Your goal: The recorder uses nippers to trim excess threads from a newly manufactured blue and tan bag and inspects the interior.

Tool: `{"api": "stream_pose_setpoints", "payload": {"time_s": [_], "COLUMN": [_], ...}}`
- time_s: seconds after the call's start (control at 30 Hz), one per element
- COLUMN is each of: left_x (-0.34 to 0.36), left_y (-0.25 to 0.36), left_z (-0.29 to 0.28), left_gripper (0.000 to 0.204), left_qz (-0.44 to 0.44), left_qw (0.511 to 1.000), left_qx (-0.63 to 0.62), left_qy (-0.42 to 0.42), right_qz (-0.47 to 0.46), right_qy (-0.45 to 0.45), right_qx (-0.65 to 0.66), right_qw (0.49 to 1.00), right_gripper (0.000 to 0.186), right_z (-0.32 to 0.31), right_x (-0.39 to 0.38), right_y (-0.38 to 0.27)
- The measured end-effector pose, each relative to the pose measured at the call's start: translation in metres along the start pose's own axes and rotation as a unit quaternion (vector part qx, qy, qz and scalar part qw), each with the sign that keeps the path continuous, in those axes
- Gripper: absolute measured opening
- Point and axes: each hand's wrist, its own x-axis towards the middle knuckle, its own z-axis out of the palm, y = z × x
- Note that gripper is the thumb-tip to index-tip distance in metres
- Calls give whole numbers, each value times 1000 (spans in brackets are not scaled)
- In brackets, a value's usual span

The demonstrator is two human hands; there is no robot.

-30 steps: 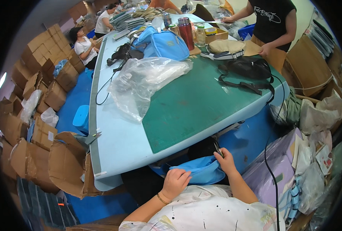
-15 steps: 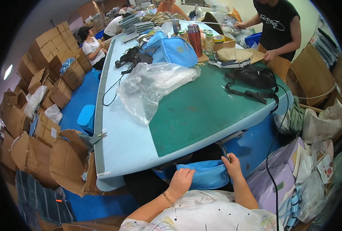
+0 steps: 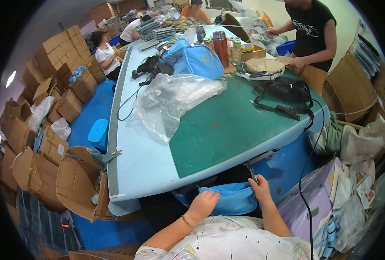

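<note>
A light-blue fabric bag (image 3: 235, 199) lies across my lap, just below the table's near edge. My left hand (image 3: 203, 203) is closed on its left end, fingers bent over the fabric's upper edge. At the bag's right end, my right hand (image 3: 260, 189) is closed round a slim dark metal tool (image 3: 253, 173) that points up and away from me; its exact kind is too small to tell. The right fingers also sit against the bag's edge. Part of the bag's underside is hidden by my shirt and hands.
The table's green mat (image 3: 218, 130) bears a clear plastic bag (image 3: 175, 102), another blue bag (image 3: 203, 62), a red flask (image 3: 220, 50) and a black strapped bag (image 3: 285, 93). A black cable (image 3: 303, 190) hangs at my right. Cardboard boxes (image 3: 77, 182) stand left. A co-worker (image 3: 311, 34) stands far right.
My hands and the blue bag stay almost in place, with the left fingers shifting slightly on the fabric. The co-worker at the far right has moved their hands a little.
</note>
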Motion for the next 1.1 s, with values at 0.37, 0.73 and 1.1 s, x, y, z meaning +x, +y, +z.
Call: {"api": "stream_pose_setpoints", "payload": {"time_s": [0.37,0.73,1.1], "left_x": [-1,12,12], "left_y": [3,10,15], "left_z": [11,9,8], "left_gripper": [16,30,35], "left_qz": [-14,-64,-83], "left_qw": [997,997,996], "left_qx": [-29,-35,-30], "left_qy": [71,-5,-1], "right_qz": [15,10,-2], "right_qy": [-5,-7,-21], "right_qx": [54,29,-1], "right_qw": [998,1000,1000], "right_gripper": [22,23,20], "right_z": [0,1,2], "right_x": [-1,-1,0], "right_y": [1,-3,8]}}
